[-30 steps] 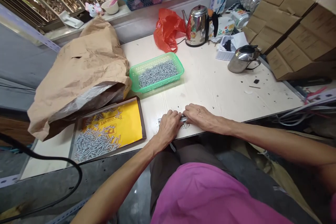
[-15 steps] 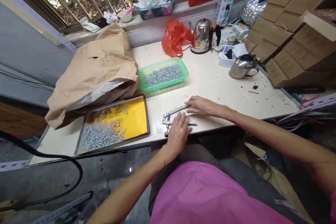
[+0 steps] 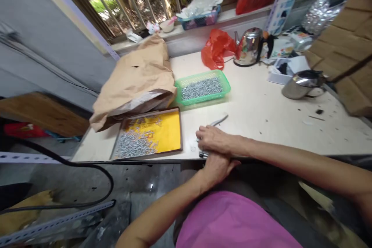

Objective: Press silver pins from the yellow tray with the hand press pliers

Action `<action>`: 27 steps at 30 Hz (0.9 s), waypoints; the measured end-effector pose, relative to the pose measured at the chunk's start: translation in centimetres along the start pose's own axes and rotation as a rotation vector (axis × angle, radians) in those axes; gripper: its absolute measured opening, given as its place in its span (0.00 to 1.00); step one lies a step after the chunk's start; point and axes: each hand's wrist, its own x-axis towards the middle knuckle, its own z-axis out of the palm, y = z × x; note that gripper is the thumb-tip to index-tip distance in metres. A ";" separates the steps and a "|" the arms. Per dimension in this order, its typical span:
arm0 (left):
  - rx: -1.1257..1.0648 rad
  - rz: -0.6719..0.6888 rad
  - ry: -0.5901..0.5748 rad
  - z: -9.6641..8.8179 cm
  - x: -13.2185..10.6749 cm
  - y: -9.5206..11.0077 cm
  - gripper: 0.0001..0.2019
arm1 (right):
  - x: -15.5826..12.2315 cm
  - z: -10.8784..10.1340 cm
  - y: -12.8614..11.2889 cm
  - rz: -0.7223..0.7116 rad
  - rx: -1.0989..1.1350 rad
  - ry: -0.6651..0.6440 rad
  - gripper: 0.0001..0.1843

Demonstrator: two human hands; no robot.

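Observation:
A grey metal lever tool (image 3: 219, 121) lies near the table's front edge, one arm sticking out past the hands. Over its left end, where a spring and a red part showed earlier, my right hand (image 3: 213, 139) is closed with curled fingers; most of the tool is hidden beneath it. A black tip (image 3: 203, 154) of the tool shows below those fingers. My left hand (image 3: 217, 167) is right under my right hand at the table edge, its thumb pointing right. Its other fingers are covered, so their grip cannot be made out.
To the left, a brown-rimmed tray (image 3: 180, 131) holds loose small metal pins or screws. Behind stands a green basket (image 3: 203, 100) of similar pieces, beside a brown paper sack (image 3: 139, 73). Further right are a red bag (image 3: 216, 48), a kettle (image 3: 248, 48) and a steel jug (image 3: 300, 85).
My right hand has moved left from the arm's far end onto the spring end of the tool. My left hand has slid down towards the table edge. The view has shifted too.

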 end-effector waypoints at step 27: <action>0.416 -0.583 0.090 -18.1 -4.3 -20.3 0.13 | -1.8 -2.9 6.9 0.303 -0.013 0.546 0.18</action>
